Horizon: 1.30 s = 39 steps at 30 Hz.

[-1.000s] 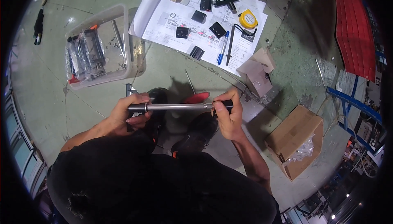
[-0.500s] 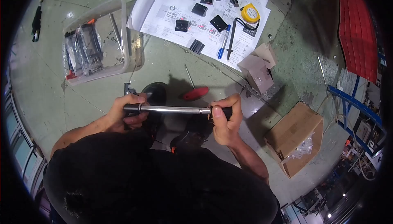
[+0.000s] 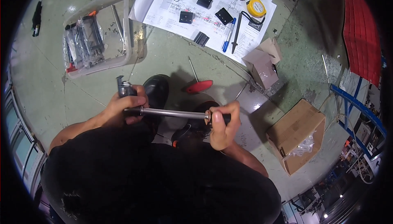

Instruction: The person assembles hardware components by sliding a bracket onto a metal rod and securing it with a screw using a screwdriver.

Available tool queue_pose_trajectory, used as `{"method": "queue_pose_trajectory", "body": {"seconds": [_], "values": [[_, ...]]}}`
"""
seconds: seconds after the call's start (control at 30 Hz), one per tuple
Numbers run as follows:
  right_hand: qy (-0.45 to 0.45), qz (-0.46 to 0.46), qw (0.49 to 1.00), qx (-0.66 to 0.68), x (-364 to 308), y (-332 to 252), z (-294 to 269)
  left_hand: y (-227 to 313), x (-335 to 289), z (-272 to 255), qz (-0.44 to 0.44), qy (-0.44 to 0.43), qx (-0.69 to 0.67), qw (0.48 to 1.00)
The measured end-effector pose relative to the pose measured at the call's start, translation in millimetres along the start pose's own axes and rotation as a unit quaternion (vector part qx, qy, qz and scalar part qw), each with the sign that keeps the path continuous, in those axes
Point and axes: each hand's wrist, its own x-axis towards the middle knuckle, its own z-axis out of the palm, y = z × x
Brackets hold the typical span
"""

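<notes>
A straight metal tube [image 3: 174, 113] spans between my two hands, low over my shoes, sloping slightly down to the right. My left hand [image 3: 132, 102] is closed round the black joint fitting [image 3: 126, 88] at its left end; part of this fitting sticks up above the fingers. At the other end, my right hand [image 3: 223, 129] pinches a black end piece [image 3: 226, 118] between thumb and bent fingers. A copper-coloured ring [image 3: 207, 117] shows where tube and end piece meet. Beyond the hands, a red-handled T-handle hex key [image 3: 199, 86] lies on the floor.
Printed drawings [image 3: 163, 23] hold several black blocks [image 3: 224, 16], a yellow tape measure [image 3: 256, 7] and a blue pen [image 3: 228, 37]. A clear plastic bin [image 3: 127, 39] with bagged parts stands left. Right are a small carton [image 3: 262, 66], a cardboard box [image 3: 297, 132] and a blue metal frame [image 3: 356, 107].
The black end piece sits closer against the tube, covering the narrow silver neck seen before. The left fitting has turned and shows more above my hand. The whole view has shifted slightly.
</notes>
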Motion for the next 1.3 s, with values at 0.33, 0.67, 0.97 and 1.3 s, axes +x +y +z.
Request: {"method": "queue_pose_trajectory", "body": {"seconds": [0.33,0.67,0.97,1.3], "values": [[-0.004,0.110,0.976,0.190,5,-5,17,1,5,2,0.241,-0.072,0.211,0.945],[-0.212,0.257,0.845,0.418,20,-4,9,36,17,6,0.455,-0.189,0.438,0.752],[0.059,-0.160,0.960,0.224,34,-15,42,4,18,25,0.322,-0.198,0.230,0.897],[-0.093,-0.253,0.930,0.249,47,-71,41,-1,30,43,-0.083,-0.232,-0.146,0.958]]}}
